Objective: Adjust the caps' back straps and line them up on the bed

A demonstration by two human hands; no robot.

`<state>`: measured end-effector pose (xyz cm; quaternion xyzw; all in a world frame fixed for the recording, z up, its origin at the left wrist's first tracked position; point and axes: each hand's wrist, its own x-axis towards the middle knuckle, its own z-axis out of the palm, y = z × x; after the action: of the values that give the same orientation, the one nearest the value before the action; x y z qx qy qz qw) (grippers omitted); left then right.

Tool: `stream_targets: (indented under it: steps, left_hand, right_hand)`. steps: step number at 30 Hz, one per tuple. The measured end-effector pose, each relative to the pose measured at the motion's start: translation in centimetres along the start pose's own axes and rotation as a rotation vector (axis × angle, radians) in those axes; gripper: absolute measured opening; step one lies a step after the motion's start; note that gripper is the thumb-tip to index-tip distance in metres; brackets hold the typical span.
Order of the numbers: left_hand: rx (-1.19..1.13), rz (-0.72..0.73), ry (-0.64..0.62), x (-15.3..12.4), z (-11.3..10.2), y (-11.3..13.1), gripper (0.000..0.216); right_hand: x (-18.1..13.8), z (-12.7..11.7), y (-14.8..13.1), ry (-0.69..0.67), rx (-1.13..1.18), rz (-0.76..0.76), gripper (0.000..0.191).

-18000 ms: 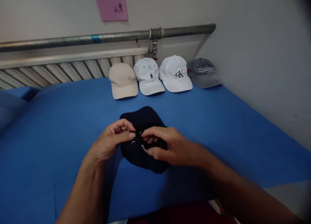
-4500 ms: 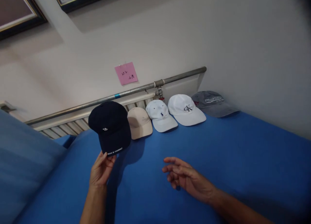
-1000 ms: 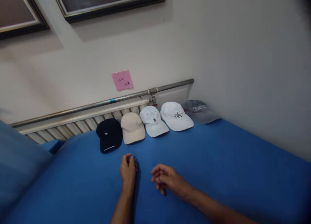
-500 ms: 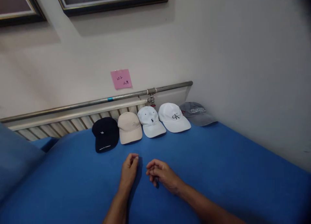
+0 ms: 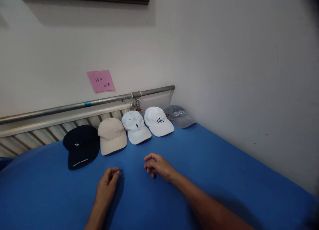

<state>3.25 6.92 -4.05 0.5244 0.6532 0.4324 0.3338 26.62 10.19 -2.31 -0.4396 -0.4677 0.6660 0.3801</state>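
Note:
Several baseball caps stand in a slanting row on a blue surface (image 5: 139,196). From left to right they are a black cap (image 5: 83,145), a beige cap (image 5: 113,137), a pale cap (image 5: 136,127) with a small dark emblem, a white cap (image 5: 159,121) with black letters, and a grey cap (image 5: 179,117) at the far end. My left hand (image 5: 107,185) is in front of the beige cap, curled with thumb and forefinger together, nothing visible in it. My right hand (image 5: 158,167) hovers in front of the pale and white caps, fingers loosely bent and apart, empty. Neither hand touches a cap.
Behind the caps, a ribbed radiator (image 5: 47,133) and a metal pipe (image 5: 107,99) run along the wall. A red-handled valve (image 5: 137,104) joins them. A pink note (image 5: 101,81) is stuck above. The right wall (image 5: 236,90) meets the blue surface's edge.
The view has turned right and come closer, so the caps appear further left. My hands have drawn further apart, the left one moving leftward in view. The caps stay in the same order.

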Motion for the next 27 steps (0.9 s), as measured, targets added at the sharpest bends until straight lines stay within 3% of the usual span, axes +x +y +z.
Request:
stream_targets:
  steps: [3, 6, 11, 17, 23, 27]
  left_hand:
    - [0.133, 0.002, -0.006, -0.3, -0.6, 0.4, 0.046]
    - [0.308, 0.077, 0.096, -1.1, -1.0, 1.7, 0.047]
    - [0.364, 0.256, 0.371, -2.7, -1.4, 4.3, 0.073]
    - [0.418, 0.344, 0.441, -4.0, -1.9, 6.2, 0.084]
    - [0.499, 0.273, 0.532, -5.3, -1.5, 7.8, 0.085]
    - [0.509, 0.161, 0.478, -4.8, -1.6, 7.4, 0.087]
  right_hand:
    - [-0.6, -0.9, -1.0, 0.064, -0.069, -0.015, 0.028]
    - [-1.7, -1.0, -2.1, 0.150, -0.145, -0.085, 0.043]
    - [-4.0, -0.6, -3.9, 0.381, -0.312, -0.474, 0.066]
    - [-5.8, -0.9, -4.9, 0.543, -0.439, -0.811, 0.070]
    - [-5.9, -1.0, -4.7, 0.549, -0.501, -0.809, 0.072]
    - [-5.3, -1.2, -4.6, 0.541, -0.472, -0.699, 0.075]
